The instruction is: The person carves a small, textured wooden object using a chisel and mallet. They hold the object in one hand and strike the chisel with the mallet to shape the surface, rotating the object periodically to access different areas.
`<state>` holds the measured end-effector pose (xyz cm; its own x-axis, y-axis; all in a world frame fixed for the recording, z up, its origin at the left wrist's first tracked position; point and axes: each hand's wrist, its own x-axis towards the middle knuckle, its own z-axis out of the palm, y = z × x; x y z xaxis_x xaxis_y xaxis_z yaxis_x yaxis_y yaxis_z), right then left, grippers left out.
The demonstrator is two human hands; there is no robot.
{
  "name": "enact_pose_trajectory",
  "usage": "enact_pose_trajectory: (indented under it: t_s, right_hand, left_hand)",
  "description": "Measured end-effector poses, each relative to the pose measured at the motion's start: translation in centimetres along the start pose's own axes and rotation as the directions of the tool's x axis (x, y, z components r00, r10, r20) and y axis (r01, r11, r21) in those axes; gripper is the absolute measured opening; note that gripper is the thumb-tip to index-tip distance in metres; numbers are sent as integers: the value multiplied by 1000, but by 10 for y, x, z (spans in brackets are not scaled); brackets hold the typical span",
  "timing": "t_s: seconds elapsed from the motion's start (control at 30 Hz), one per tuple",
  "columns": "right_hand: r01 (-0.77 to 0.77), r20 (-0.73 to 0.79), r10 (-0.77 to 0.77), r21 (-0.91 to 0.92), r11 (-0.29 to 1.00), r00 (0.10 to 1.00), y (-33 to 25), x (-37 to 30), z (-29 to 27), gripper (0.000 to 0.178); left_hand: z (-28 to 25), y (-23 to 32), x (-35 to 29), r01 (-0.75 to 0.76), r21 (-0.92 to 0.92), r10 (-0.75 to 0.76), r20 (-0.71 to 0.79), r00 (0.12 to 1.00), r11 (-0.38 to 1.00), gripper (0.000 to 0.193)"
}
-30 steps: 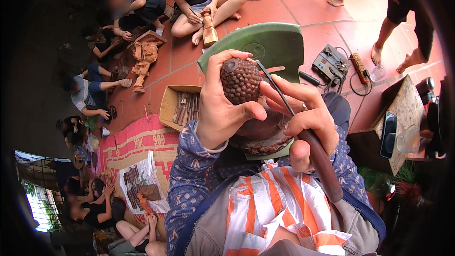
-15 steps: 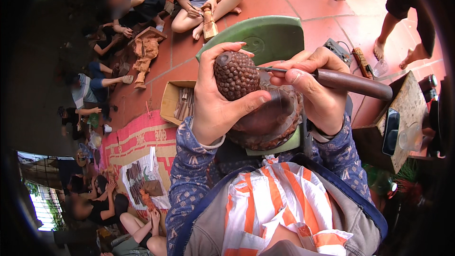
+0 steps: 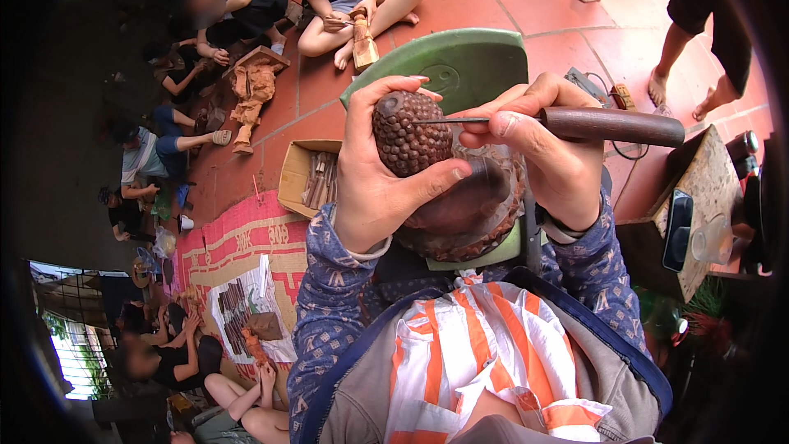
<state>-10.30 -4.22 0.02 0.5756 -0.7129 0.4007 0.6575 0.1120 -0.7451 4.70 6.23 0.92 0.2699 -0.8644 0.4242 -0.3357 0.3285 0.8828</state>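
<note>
My left hand [image 3: 366, 193] is wrapped around the knobbly top of a dark brown wood carving [image 3: 408, 145], thumb along its near side. Rows of small round bumps cover that top, and a smooth rounded part widens below it. My right hand [image 3: 552, 148] grips a carving chisel [image 3: 612, 126] with a dark wooden handle and a thin metal shaft. The shaft points left, its tip lying against the bumps; the cutting edge is too small to make out. Beneath the carving is a green plastic chair [image 3: 485, 70], partly hidden by my hands.
Left of me a cardboard box [image 3: 293, 177] holds several tools, and more lie on a white sheet [image 3: 271, 304] over a patterned mat [image 3: 238, 238]. A wooden stand [image 3: 703, 197] at right bears a phone [image 3: 678, 228]. Other people sit carving or stand on the red tiles.
The chisel has slid left, so its tip reaches farther across the bumps. My right hand shifted slightly with it; my left hand keeps its hold on the carving.
</note>
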Motion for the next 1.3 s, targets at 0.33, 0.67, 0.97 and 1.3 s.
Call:
enact_pose_trajectory:
  t_s: [0.33, 0.67, 0.97, 1.3]
  right_hand:
    - [140, 51, -133, -183, 973, 990, -3, -2, 1, 11]
    - [156, -1, -157, -125, 980, 988, -1, -4, 6, 11]
    - [191, 80, -180, -154, 969, 980, -4, -8, -3, 12]
    - [519, 191, -485, -401, 755, 853, 13, -19, 5, 13]
  left_hand:
    - [1, 1, 1, -14, 45, 15, -13, 1000, 999, 75]
    - [1, 1, 0, 16, 25, -15, -19, 1000, 1000, 75]
    - [-1, -3, -1, -30, 31, 31, -6, 1000, 999, 80]
    - [1, -3, -1, -35, -117, 34, -11, 999, 992, 75]
